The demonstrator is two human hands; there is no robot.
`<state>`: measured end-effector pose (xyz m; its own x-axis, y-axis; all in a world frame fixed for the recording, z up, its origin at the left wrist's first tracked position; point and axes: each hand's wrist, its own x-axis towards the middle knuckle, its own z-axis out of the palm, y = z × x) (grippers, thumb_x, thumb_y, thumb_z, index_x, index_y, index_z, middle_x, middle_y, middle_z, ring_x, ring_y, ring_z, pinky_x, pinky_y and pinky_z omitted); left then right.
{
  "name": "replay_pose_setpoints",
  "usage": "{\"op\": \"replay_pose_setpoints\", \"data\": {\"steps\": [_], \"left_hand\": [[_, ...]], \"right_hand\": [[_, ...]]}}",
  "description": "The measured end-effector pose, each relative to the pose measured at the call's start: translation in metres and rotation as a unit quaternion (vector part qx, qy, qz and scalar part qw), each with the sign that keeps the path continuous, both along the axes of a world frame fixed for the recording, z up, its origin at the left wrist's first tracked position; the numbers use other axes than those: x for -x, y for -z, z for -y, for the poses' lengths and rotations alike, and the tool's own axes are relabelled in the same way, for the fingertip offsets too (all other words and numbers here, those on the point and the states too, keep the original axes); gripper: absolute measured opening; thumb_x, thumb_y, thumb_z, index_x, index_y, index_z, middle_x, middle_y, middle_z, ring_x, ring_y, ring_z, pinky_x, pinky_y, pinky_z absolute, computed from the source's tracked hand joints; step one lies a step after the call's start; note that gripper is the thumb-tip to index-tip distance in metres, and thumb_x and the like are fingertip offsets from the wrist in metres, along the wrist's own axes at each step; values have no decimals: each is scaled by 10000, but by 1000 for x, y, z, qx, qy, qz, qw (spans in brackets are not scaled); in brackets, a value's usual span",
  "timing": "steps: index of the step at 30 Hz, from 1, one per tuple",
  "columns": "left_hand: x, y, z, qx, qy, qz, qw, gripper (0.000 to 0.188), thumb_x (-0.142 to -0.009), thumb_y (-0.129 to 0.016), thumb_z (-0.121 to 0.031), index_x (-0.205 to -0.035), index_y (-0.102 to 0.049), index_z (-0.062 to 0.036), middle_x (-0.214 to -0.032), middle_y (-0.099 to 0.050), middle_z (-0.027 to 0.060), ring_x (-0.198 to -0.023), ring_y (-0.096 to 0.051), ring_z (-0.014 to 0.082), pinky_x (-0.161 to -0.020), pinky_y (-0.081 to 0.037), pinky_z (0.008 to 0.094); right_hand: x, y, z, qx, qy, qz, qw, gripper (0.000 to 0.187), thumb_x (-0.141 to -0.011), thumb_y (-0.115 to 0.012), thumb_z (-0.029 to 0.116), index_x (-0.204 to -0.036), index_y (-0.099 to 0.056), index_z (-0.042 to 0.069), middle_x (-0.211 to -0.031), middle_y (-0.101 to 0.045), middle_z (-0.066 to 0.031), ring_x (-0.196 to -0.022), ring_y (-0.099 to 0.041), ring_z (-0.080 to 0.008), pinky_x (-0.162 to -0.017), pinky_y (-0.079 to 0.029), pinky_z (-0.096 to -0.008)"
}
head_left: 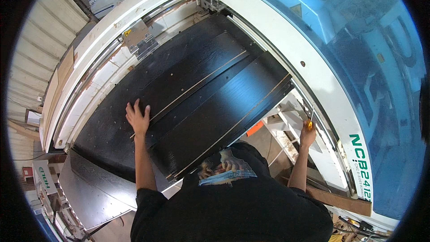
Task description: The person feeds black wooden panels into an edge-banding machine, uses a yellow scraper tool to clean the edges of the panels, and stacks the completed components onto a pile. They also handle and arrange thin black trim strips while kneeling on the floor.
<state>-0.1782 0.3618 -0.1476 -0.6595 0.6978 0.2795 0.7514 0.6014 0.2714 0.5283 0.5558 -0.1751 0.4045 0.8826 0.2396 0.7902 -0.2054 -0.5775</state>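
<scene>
My left hand (pixel 138 117) rests with fingers spread on a dark black surface (pixel 112 107) inside the white machine frame. Close to its fingertips starts a thin light strip (pixel 197 82), which runs up and to the right across the black surface. My right hand (pixel 307 136) is closed around the orange-yellow handle of what looks like a screwdriver (pixel 310 125), its thin shaft pointing away from me. That hand is beside the machine's right-hand rail (pixel 329 141), apart from the black surface. A second light strip (pixel 237 130) lies nearer my body.
A white frame (pixel 309 49) curves along the right, with a blue translucent cover (pixel 380 76) beyond it. On the far-left rail sits a metal bracket plate (pixel 139 38). A grey metal sheet (pixel 96 188) juts out at lower left; a wooden board (pixel 340 200) lies at lower right.
</scene>
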Motion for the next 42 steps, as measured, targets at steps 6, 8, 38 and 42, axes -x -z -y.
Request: {"op": "replay_pose_setpoints", "data": {"steps": [6, 8, 38, 42], "left_hand": [[-1, 14, 109, -14, -158, 93, 983, 759, -926, -672, -585, -1543, -435, -212, -1574, -369, 283, -1463, -335, 467, -1184, -278, 581], [-12, 8, 116, -13, -149, 109, 983, 776, -921, -683, -581, -1551, -420, -213, -1550, -406, 278, -1448, -357, 469, -1180, -288, 579], [-88, -119, 264, -142, -435, 88, 885, 550, -894, -694, -532, -1167, -716, -56, -1044, -750, 228, -995, -721, 406, -888, -549, 484], [-66, -102, 305, -107, -479, 42, 871, 546, -894, -683, -558, -1226, -699, -126, -1101, -736, 219, -1070, -684, 427, -965, -508, 506]], "right_hand": [[90, -40, -30, -283, -73, 78, 953, 276, -901, -704, 99, -1169, -670, 41, -1137, -690, -171, -1082, -627, -384, -981, -442, -494], [142, -55, -58, -259, -188, -1, 947, 231, -872, -719, 70, -1102, -693, 61, -1118, -702, -150, -1055, -643, -367, -949, -464, -475], [345, -95, -122, 277, -470, -112, 831, 764, -967, -642, 522, -1393, -521, -101, -1423, -558, -269, -1355, -517, -369, -1100, -401, -431], [360, -81, -77, 316, -473, -184, 802, 889, -941, -680, 549, -1507, -397, -75, -1490, -470, -224, -1330, -482, -342, -1101, -382, -416]]}}
